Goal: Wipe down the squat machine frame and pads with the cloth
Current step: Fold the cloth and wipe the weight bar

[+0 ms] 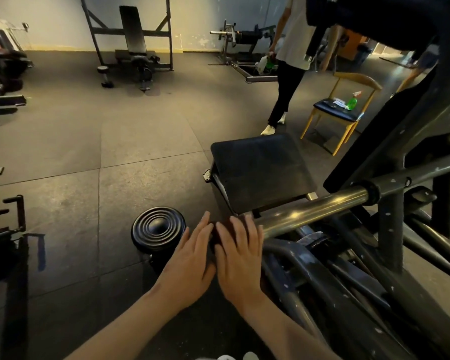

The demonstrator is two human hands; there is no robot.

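Both flat, fingers straight: left hand [190,261], right hand [240,258], atop dark cloth [217,239]

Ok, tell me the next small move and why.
Probably push the dark cloth forward along the chrome bar: left hand and right hand lie flat on it, side by side, at the bar's near end, with the bar's length ahead.

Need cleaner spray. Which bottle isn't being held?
The green spray bottle on the wooden chair; the other bottle is carried by the standing person.
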